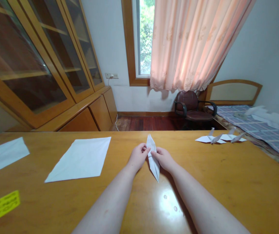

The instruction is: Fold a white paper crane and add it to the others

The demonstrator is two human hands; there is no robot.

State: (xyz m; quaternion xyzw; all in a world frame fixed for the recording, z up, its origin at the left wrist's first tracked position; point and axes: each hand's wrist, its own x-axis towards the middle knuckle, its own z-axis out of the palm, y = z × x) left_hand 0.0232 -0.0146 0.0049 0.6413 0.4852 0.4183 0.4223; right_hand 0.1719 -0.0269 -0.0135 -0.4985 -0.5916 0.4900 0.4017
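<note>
A folded white paper shape (153, 159), long and pointed at both ends, stands on edge above the wooden table (227, 182) near its far edge. My left hand (137, 157) pinches its left side with closed fingers. My right hand (163, 158) pinches its right side the same way. Both forearms reach in from the bottom of the view.
A flat white sheet (82, 158) lies left of my hands, another sheet (2, 155) at the far left edge, and a yellow note (0, 207) at the lower left. Finished folded paper cranes (219, 137) sit at the far right. Beyond stand cabinets, a chair (193, 109) and a bed.
</note>
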